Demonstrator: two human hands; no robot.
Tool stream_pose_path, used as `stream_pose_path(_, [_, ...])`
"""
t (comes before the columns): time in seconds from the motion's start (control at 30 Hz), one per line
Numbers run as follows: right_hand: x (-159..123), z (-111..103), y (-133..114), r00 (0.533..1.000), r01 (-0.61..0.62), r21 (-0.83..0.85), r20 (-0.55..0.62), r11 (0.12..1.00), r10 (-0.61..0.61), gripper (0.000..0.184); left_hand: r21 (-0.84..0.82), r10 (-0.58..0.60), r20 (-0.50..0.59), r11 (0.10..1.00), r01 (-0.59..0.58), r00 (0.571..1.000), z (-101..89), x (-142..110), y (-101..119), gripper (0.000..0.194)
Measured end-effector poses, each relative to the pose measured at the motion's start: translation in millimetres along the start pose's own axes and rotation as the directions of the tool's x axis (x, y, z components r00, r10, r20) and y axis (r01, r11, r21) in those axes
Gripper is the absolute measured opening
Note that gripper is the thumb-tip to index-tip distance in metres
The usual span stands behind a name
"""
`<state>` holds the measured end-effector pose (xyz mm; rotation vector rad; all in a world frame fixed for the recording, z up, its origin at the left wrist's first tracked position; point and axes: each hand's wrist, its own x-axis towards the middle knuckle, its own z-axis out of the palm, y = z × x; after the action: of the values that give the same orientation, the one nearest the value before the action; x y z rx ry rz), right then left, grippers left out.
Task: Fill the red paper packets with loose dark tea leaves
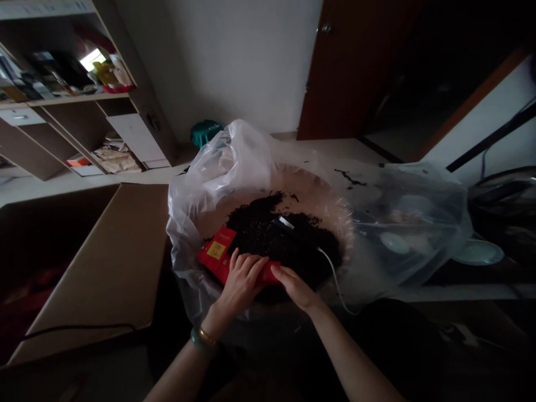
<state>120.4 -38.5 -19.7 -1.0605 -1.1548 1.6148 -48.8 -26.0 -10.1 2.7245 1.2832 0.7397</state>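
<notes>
Your left grip is clenched on a red packet, with the fingers curled down across it. Your right grip lies just to the right, its fingertips touching the red right end. You cannot tell from this view whether the right grip is grasping or only resting.

The packet extends to the left of the left grip and passes beneath it. Its long axis runs roughly crosswise, left to right. The left grip is the nearer. Both grips hide the middle section, so you cannot confirm that the red is 1 piece. 1 yellow label shows on the exposed left part.

Ahead of both grips, 1 heap of black loose material touches the packet. 1 white cord runs from 1 white tip on the heap, passing to the right of the right grip.

The heap and packet sit within 1 round tan tub, lined by 1 clear plastic bag. 2 bangles encircle the left wrist. 1 cardboard box stands left of the grips.
</notes>
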Motion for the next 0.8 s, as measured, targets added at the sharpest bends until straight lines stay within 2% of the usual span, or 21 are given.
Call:
stream_pose_path(0.2, [6,3,-17,0.993,0.070,-0.153,0.106,0.986,-0.054,0.060,0.050,-0.100,-0.017,0.994,0.101,0.995,2.1,-2,-1,0.056])
stream_pose_path(0.33, [17,9,-42,0.984,0.122,-0.260,0.161,0.958,-0.081,0.070,-0.035,-0.200,-0.072,0.980,0.198,0.977,4.6,6,-9,0.051])
stream_pose_path(0.43, [20,2,-57,0.977,0.194,-0.244,0.138,0.950,-0.164,0.073,-0.167,-0.353,-0.148,0.930,0.328,0.924,4.1,12,-24,0.043])
stream_pose_path(0.5, [17,-6,-55,0.974,0.226,-0.301,0.070,0.926,-0.215,0.064,-0.257,-0.469,-0.188,0.872,0.417,0.863,2.8,13,-35,0.041])
stream_pose_path(0.53, [14,-10,-50,0.971,0.235,-0.387,0.056,0.892,-0.232,0.056,-0.289,-0.509,-0.200,0.847,0.446,0.837,2.3,14,-40,0.043])
stream_pose_path(0.57, [11,-13,-42,0.970,0.237,-0.515,0.077,0.824,-0.231,0.044,-0.315,-0.539,-0.208,0.827,0.465,0.817,2.1,13,-44,0.045])
stream_pose_path(0.6, [7,-15,-33,0.963,0.263,-0.660,0.135,0.704,-0.233,0.034,-0.335,-0.558,-0.212,0.812,0.477,0.802,2.2,13,-48,0.047])
stream_pose_path(0.63, [5,-17,-23,0.947,0.307,-0.779,0.193,0.546,-0.257,0.036,-0.353,-0.572,-0.212,0.801,0.483,0.792,2.7,12,-51,0.049])
stream_pose_path(0.7, [4,-18,-4,0.904,0.395,-0.886,0.326,0.244,-0.277,0.066,-0.401,-0.595,-0.203,0.775,0.488,0.778,4.9,10,-55,0.052])
stream_pose_path(0.73, [6,-18,3,0.874,0.451,-0.882,0.407,0.132,-0.265,0.076,-0.428,-0.607,-0.196,0.759,0.490,0.770,6.4,9,-57,0.055])
stream_pose_path(0.8, [15,-17,11,0.822,0.540,-0.842,0.529,-0.009,-0.211,0.086,-0.477,-0.634,-0.180,0.725,0.497,0.752,9.6,8,-59,0.058])
